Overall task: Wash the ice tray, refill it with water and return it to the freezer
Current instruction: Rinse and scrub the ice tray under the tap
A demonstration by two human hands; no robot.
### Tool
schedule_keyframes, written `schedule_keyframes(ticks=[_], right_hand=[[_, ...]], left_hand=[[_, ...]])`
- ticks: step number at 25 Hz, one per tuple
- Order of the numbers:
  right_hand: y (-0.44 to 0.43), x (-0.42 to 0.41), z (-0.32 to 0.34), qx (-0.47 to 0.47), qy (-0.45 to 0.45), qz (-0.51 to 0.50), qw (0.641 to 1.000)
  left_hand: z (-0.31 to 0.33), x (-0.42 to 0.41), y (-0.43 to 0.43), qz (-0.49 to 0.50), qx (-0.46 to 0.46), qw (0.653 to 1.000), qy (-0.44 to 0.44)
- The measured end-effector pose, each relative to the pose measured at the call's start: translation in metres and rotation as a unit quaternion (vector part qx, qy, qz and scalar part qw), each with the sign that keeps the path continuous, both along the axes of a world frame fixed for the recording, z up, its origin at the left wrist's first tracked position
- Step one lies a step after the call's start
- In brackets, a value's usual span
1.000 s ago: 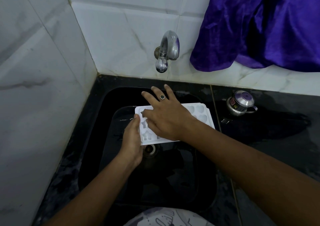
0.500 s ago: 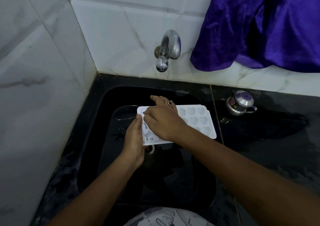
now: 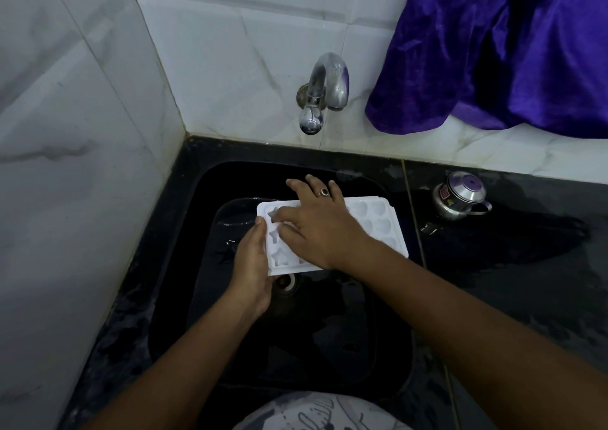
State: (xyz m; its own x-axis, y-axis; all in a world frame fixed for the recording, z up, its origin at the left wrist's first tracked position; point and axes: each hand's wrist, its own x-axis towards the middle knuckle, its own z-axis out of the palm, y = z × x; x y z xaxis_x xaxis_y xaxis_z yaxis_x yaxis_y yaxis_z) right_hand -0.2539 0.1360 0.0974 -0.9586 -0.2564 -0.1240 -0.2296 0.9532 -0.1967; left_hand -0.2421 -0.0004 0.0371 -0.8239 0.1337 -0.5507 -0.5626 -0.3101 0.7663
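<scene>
While the white ice tray [image 3: 378,229] hangs over the black sink [image 3: 184,265], face up and roughly level, it's the left hand [image 3: 251,265] doing the holding: it grips the tray's left short edge, thumb lying along the top rim and the fingers tucked underneath out of sight. The right hand [image 3: 316,229] lies flat across the top with its fingers stretched out and spread, the tips reaching past the far edge, so it's pressing rather than grabbing. There's a dark-stoned ring [image 3: 324,191] on one finger. That hand and forearm cover most of the middle of the tray, so you only see a few star-shaped cells on the left and rounder ones on the right. The drain [image 3: 286,281] peeks out just below the tray's near edge. The chrome tap [image 3: 324,90] sticks out of the white tiled wall [image 3: 230,51] above the sink, and I can't see any water running from it. Off to the right, a small steel lidded pot [image 3: 460,199] sits on the wet black counter [image 3: 526,281], and a purple cloth [image 3: 493,51] hangs down over the tiles above it.
</scene>
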Motion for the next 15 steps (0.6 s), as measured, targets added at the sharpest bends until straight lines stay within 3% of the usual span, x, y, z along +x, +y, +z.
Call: schedule_keyframes(ticks=[3, 6, 9, 11, 15], right_hand=[[-0.004, -0.001, -0.001, -0.009, 0.023, -0.013, 1.0], [-0.014, 0.002, -0.004, -0.109, -0.023, -0.045, 0.993], [-0.01, 0.0, -0.003, -0.14, -0.045, -0.06, 0.987], [-0.005, -0.002, -0.003, -0.1, -0.042, -0.045, 0.993], [0.0, -0.002, 0.001, 0.092, 0.029, 0.042, 0.994]], left_hand=[[0.001, 0.0, 0.003, -0.002, -0.014, 1.0, 0.016], [0.004, -0.002, 0.005, 0.003, -0.022, 0.999, 0.027], [0.003, -0.002, 0.002, -0.001, -0.011, 1.0, 0.023], [0.002, -0.001, 0.002, -0.006, -0.006, 1.0, 0.016], [-0.001, 0.001, 0.003, -0.001, -0.005, 1.0, 0.0]])
